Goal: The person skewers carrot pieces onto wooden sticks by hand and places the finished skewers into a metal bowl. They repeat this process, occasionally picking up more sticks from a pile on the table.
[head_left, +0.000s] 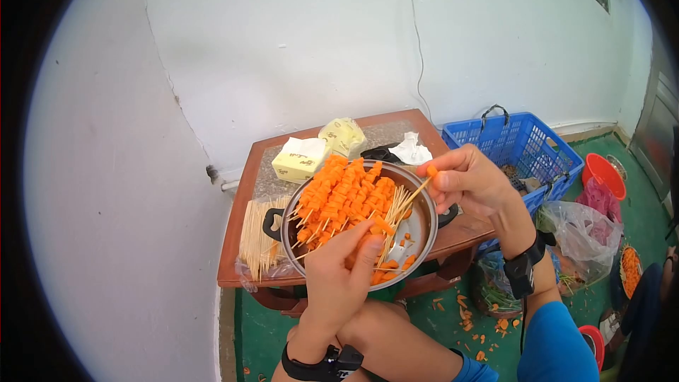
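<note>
Beneath and beyond both hands, a wooden table point(460, 232) is seen, and a blue crate point(530, 140) is placed past the right hand point(470, 180). On the table, a two-handled metal pan point(422, 232) is set just in front of the hands, its near rim partly hidden by the left hand point(343, 269). In the pan, a heap of carrot skewers point(339, 198) is piled directly beyond the left hand and to the left of the right. Farther left of both hands, a batch of bare sticks point(256, 237) is laid beside the pan. The left thumb and fingers are drawn close together by carrot pieces at the pan; whether one is gripped cannot be told. A thin stick point(417, 192) is pinched by the right hand, with a carrot piece point(431, 171) seen at its fingertips.
</note>
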A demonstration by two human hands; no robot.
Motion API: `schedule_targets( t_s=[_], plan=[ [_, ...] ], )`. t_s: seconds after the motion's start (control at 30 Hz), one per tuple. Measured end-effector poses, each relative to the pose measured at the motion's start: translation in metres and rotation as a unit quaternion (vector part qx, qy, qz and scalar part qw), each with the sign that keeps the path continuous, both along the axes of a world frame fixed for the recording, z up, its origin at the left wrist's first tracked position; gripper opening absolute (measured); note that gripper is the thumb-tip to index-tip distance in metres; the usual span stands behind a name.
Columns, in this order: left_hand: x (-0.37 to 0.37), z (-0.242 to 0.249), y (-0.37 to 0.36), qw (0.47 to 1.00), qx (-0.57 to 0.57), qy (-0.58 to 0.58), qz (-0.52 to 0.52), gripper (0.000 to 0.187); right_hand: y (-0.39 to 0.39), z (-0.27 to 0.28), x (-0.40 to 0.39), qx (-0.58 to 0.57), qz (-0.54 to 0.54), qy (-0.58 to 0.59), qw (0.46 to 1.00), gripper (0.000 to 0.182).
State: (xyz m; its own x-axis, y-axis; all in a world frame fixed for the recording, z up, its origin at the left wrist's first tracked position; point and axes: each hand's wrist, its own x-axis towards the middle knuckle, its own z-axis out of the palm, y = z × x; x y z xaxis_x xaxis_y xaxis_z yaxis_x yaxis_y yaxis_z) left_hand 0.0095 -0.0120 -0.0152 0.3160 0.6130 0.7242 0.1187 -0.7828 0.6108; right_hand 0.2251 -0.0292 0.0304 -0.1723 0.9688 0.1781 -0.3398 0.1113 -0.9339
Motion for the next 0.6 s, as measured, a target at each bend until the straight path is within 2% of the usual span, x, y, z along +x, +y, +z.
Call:
schedule_targets(
  t_s=[0.03, 0.07, 0.1, 0.13, 0.2, 0.23, 0.27, 0.3, 0.33, 0.37, 0.4, 0.43, 0.47, 0.53, 0.6],
  plan=[
    [-0.004, 0.006, -0.001, 1.000, 0.002, 0.000, 0.000, 0.029, -0.001, -0.003, -0.003, 0.002, 0.000, 0.000, 1.000, 0.026],
    [-0.011, 0.016, -0.002, 0.936, -0.312, -0.045, -0.156, 0.030, -0.003, -0.005, -0.006, 0.019, 0.009, 0.014, 1.000, 0.026],
    [-0.015, 0.023, -0.003, 0.752, -0.586, -0.082, -0.291, 0.030, -0.003, -0.005, -0.008, 0.036, 0.019, 0.028, 0.999, 0.026],
    [-0.016, 0.024, -0.002, 0.753, -0.584, -0.081, -0.291, 0.030, -0.004, -0.004, -0.008, 0.039, 0.019, 0.028, 0.999, 0.026],
    [-0.017, 0.023, -0.002, 0.598, -0.696, -0.132, -0.374, 0.030, -0.007, 0.000, -0.008, 0.063, 0.017, -0.022, 0.998, 0.024],
    [-0.017, 0.020, 0.000, 0.631, -0.664, -0.122, -0.382, 0.029, -0.007, 0.000, -0.008, 0.065, 0.016, -0.022, 0.998, 0.024],
    [-0.012, 0.014, -0.001, 0.632, -0.662, -0.121, -0.383, 0.029, -0.007, 0.001, -0.009, 0.050, 0.004, -0.019, 0.999, 0.024],
    [-0.003, 0.006, -0.006, 0.888, -0.406, -0.068, -0.205, 0.030, -0.007, 0.002, -0.010, 0.034, -0.009, -0.015, 0.999, 0.024],
    [0.002, 0.004, -0.008, 0.997, -0.083, -0.005, 0.008, 0.033, -0.006, 0.000, -0.010, 0.036, -0.009, -0.015, 0.999, 0.024],
    [0.001, 0.005, -0.006, 0.998, 0.024, 0.011, 0.054, 0.032, -0.005, -0.004, -0.011, 0.013, -0.006, 0.017, 1.000, 0.024],
    [-0.003, 0.010, -0.006, 0.998, 0.024, 0.010, 0.056, 0.032, -0.004, -0.007, -0.012, -0.012, -0.003, 0.049, 0.999, 0.024],
    [-0.009, 0.014, -0.007, 0.989, -0.149, 0.014, -0.016, 0.028, -0.004, -0.009, -0.014, -0.013, -0.001, 0.049, 0.999, 0.024],
    [-0.011, 0.017, -0.008, 0.945, -0.315, 0.018, -0.090, 0.026, -0.005, -0.010, -0.016, -0.007, 0.020, 0.070, 0.997, 0.025],
    [-0.010, 0.016, -0.007, 0.944, -0.316, 0.009, -0.089, 0.026, -0.005, -0.009, -0.016, -0.001, 0.040, 0.091, 0.995, 0.026],
    [-0.009, 0.016, -0.006, 0.944, -0.319, -0.005, -0.088, 0.026, -0.006, -0.002, -0.016, 0.024, 0.010, -0.011, 1.000, 0.030]
  ],
)
